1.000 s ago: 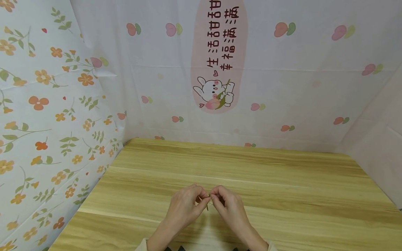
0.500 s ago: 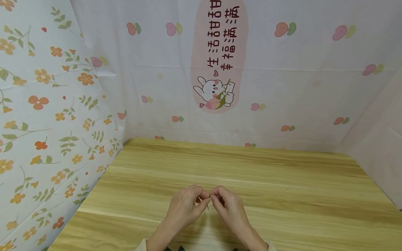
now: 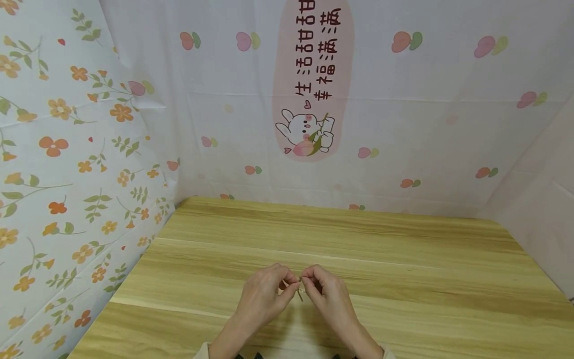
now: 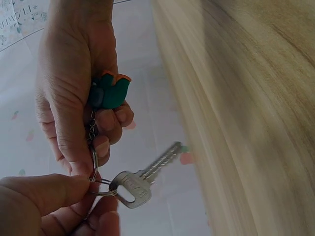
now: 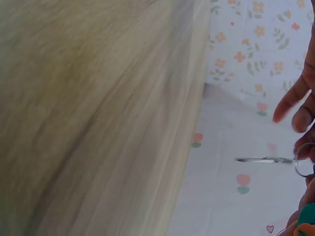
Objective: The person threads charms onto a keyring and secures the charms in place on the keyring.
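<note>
Both hands pinching at metal ring-work, key hanging below

The left hand [image 3: 269,290] and right hand [image 3: 331,294] meet just above the near middle of the table [image 3: 358,254], fingertips almost touching. The left hand pinches the ring-work [image 4: 95,160] between thumb and fingers. The right thumb and fingers also pinch it, while the remaining right fingers curl beside a charm [image 4: 114,93] lying against the palm. Fingertips hide whether the ring-work is one coil or two.

The key [image 4: 141,189] hangs from it between the hands, pointing down. It is silvery metal, with a rounded, slotted, stamped bow and a toothed blade. A short linked metal chain [image 4: 92,127] runs to the charm, which is smooth, rounded and green with orange edging.

The table shows streaked yellow-brown wood grain. At the far side hangs a creased pale sheet [image 3: 385,124] with fruit-like prints; a flower-patterned sheet [image 3: 67,184] covers the left.
</note>
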Available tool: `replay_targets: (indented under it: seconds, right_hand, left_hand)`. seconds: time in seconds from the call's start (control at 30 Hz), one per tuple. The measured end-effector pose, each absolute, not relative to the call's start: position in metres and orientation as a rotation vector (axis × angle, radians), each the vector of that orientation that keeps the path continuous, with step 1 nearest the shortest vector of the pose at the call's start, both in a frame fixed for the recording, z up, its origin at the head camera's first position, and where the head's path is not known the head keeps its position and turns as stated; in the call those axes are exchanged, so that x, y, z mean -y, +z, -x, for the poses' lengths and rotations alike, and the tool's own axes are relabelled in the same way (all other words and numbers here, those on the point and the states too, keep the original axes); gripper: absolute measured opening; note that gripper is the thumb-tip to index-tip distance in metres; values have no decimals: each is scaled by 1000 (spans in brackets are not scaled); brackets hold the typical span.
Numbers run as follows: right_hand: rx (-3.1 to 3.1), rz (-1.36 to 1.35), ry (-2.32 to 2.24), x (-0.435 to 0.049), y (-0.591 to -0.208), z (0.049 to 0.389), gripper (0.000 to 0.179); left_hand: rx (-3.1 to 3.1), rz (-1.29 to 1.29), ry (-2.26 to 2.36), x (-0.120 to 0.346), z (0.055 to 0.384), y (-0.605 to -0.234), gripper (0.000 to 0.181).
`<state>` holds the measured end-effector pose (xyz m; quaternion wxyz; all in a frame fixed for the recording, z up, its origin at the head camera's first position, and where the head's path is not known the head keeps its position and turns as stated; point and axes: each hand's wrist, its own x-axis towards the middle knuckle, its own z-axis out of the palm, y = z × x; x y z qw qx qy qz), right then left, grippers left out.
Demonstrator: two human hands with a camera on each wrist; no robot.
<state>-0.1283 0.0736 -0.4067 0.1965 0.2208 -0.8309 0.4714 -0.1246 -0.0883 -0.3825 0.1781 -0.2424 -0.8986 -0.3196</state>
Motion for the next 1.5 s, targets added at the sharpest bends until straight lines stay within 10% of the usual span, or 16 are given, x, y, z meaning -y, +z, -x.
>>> replay_targets:
  seconds: [1.5]
  right_hand:
    - [2299, -654, 1304, -75, -409, 125, 19]
  left_hand:
    - [2584, 652, -942, 86, 122, -382, 14]
